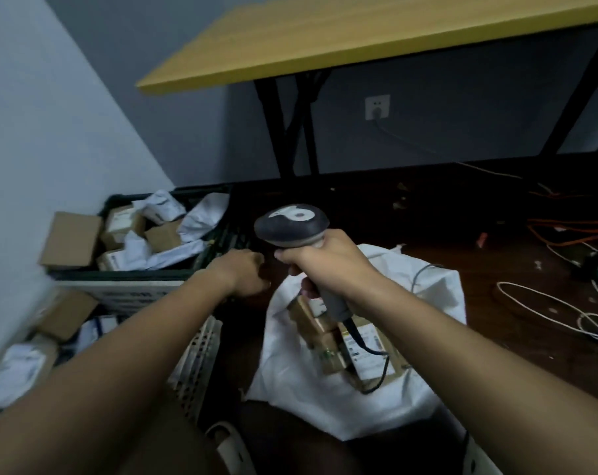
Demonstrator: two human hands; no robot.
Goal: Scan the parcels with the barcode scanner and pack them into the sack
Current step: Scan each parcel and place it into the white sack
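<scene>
My right hand (328,260) grips the handle of the dark barcode scanner (292,222), whose head points away from me; its cable trails down over the sack. Under it the white sack (352,399) lies open on the floor with brown cardboard parcels (320,341) inside. My left hand (246,272) reaches between the sack and a dark crate (126,274) at the left; its fingers are hidden and nothing shows in it. The crate holds cardboard boxes and white mailer bags (160,231).
A yellow-topped table (342,39) on black legs stands ahead, with a wall socket behind it. Orange and white cables (558,303) lie on the dark floor at the right. A pale perforated basket (198,354) and more parcels (20,368) sit at the lower left.
</scene>
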